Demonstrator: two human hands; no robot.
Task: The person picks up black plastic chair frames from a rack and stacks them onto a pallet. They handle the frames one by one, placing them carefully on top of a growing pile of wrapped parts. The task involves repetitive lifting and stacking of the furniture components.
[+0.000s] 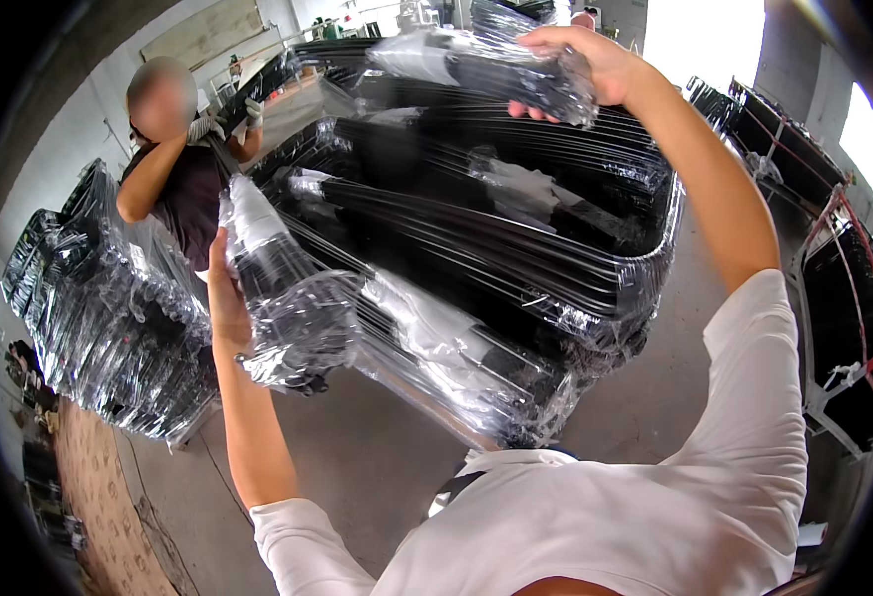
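My left hand (225,293) is raised at the left, gripping one end of a long black bundle (275,283) wrapped in clear plastic film with a white band; its fingers are mostly hidden behind it. High at the right, my right hand (600,65) is closed round the film-covered end of another black bundle section (501,68), also with a white wrap. Whether the two sections join as one piece I cannot tell. Between and below them lies a stack of black frame-like pieces (476,223), bent round at the corners and wrapped in film.
A co-worker (180,184) in a dark shirt and gloves stands at the far left, hands near the left bundle's upper part. A film-wrapped stack (108,308) stands at the left. More black stacks (844,328) with red straps line the right. Concrete floor (357,467) shows below.
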